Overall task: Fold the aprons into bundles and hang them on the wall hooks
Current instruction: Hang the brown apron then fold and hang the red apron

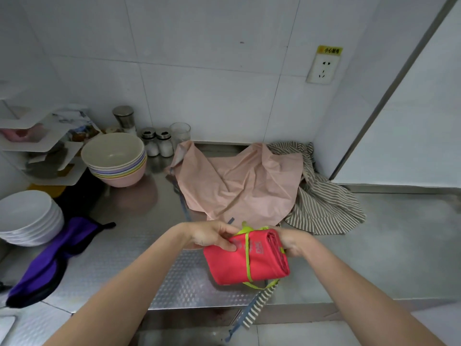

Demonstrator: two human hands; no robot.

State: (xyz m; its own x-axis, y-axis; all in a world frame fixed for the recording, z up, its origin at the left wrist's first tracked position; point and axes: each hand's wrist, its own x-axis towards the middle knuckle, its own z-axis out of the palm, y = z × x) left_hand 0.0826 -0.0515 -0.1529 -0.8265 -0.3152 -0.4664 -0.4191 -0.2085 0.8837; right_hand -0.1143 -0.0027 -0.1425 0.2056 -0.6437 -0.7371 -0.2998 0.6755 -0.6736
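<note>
Left hand (212, 234) pinching the upper left corner of the red apron bundle (245, 258), thumb on top, fingers (230, 245) curled under the edge. Right hand (293, 242) grasping the rolled right end of the same bundle, fingers wrapped around it. Bundle held just above the counter (159, 275), close to the front edge, near its middle. Bound by a lime-green strap (247, 255) running across the red fabric, with a loop of the strap hanging below the lower side. Printed lettering on the top face, too blurred to read.

Behind the bundle, toward the back edge of the counter, a pink apron (239, 183) spread out flat and crumpled. Beside and partly beneath it on the right, a striped apron (324, 203), bunched toward the back right corner, with a striped tie (257, 308) trailing over the front edge. At the left part of the counter, a purple apron (50, 260) lying folded lengthwise, dark trim along it.

Near the back left: a stack of pastel bowls (116, 158), two small shakers (157, 142), a metal canister (124, 116), a clear glass (180, 132). At the left edge, a stack of white plates (27, 218) and a white tiered rack (37, 148). On the tiled wall at right, a power socket (323, 68) with a yellow label.
</note>
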